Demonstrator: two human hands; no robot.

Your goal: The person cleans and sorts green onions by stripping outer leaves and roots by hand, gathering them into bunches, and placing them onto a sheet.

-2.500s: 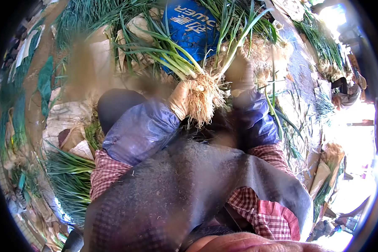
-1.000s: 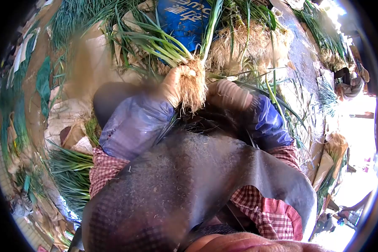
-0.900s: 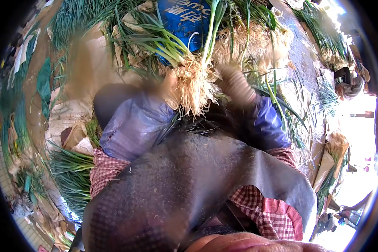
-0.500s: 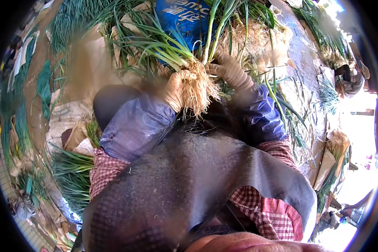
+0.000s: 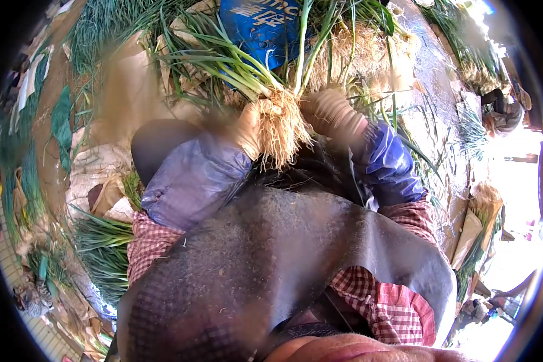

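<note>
Rooted green onions at upper centre, one hand closed on them, the other blurred.
From left to right: the gloved left hand [image 5: 247, 130] has its fingers curled closed round the base of the onion bunch [image 5: 283, 123] — roots hanging down, leaves fanned over the blue sack [image 5: 260, 33]; a slack grip there could let the splayed stalks slip apart. The gloved right hand [image 5: 332, 114] is close beside the roots; how open its fingers are, or whether they hold anything, I cannot tell. Tangled roots could drag neighbouring stalks along if tugged — or snap.
</note>
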